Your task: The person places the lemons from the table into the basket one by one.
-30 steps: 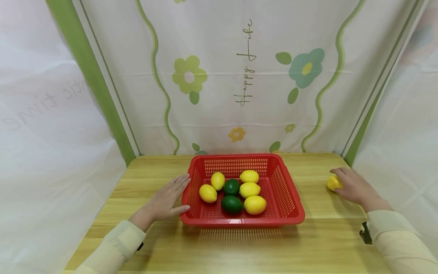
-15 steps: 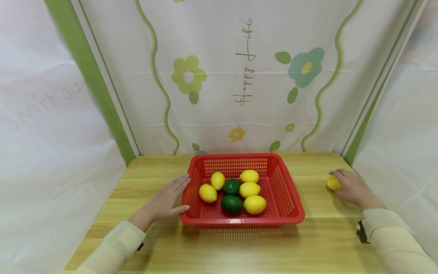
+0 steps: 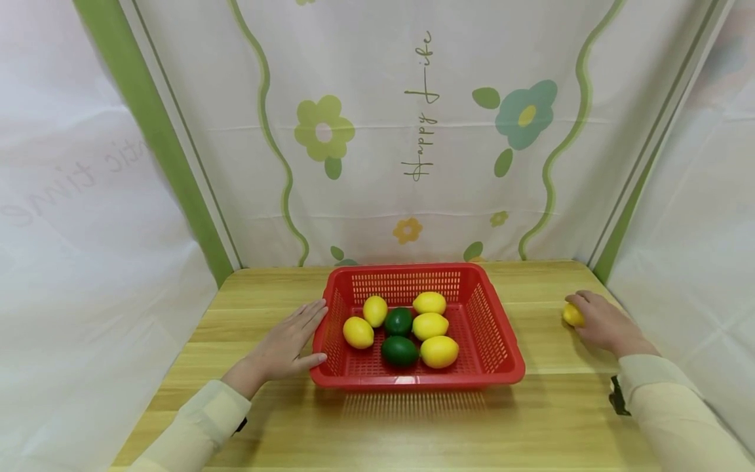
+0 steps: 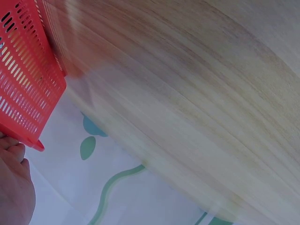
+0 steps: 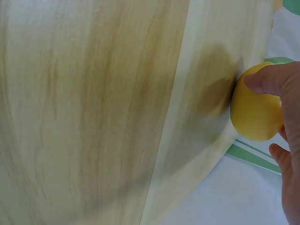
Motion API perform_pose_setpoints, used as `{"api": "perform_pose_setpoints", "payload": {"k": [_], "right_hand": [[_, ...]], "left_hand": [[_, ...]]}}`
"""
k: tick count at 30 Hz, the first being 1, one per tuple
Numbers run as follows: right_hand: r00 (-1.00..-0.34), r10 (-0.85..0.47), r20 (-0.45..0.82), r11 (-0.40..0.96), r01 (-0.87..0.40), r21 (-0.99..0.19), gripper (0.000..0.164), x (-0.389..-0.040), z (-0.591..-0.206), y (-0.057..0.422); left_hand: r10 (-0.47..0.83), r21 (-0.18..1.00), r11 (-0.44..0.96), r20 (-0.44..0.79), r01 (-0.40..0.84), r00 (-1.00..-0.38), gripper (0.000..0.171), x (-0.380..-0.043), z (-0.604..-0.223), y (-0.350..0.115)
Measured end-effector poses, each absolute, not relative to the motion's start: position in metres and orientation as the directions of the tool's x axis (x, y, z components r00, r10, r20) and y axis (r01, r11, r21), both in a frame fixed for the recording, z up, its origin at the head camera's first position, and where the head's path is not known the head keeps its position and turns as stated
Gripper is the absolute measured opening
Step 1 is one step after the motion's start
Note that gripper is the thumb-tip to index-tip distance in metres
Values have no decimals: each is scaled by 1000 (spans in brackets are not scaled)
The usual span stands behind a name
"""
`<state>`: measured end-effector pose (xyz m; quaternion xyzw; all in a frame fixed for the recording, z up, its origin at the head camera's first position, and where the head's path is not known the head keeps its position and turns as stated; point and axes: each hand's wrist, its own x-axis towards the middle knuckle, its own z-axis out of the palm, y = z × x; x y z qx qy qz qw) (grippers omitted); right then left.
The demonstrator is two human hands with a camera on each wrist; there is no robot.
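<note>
My left hand (image 3: 282, 346) rests with straight fingers on the left rim of a red plastic basket (image 3: 512, 367). In the left wrist view, part of that hand (image 4: 15, 180) shows under the rim of the slotted basket (image 4: 33, 89). Inside lie several yellow lemons, one being the front lemon (image 3: 439, 352), and two dark green lemon-shaped fruits (image 3: 400, 352). Over at the right side of the table, my right hand (image 3: 607, 322) holds another lemon (image 3: 572, 315). The right wrist view has the thumb and fingers around this lemon (image 5: 257, 110), at or just above the wood; contact is unclear.
The light wooden table (image 3: 413, 436) carries the basket at its middle. A white printed curtain (image 3: 377, 164) stands behind it, with white sheets (image 3: 696, 262) along both sides. The right side sheet is near my right arm.
My right hand has shifted slightly to the left together with the lemon, which is now more covered by the fingers. The left hand and the basket stay in place.
</note>
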<state>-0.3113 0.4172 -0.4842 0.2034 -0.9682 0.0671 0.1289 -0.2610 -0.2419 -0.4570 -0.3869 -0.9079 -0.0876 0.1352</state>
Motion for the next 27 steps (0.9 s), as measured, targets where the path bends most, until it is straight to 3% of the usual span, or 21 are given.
{"api": "perform_pose_setpoints", "payload": {"k": [27], "right_hand": [[-859,-400,318,891,-446,-84,56,-316,-493,420]], "left_hand": [[674,76,688,304,722,-674,82,-258,-453,-241]]}}
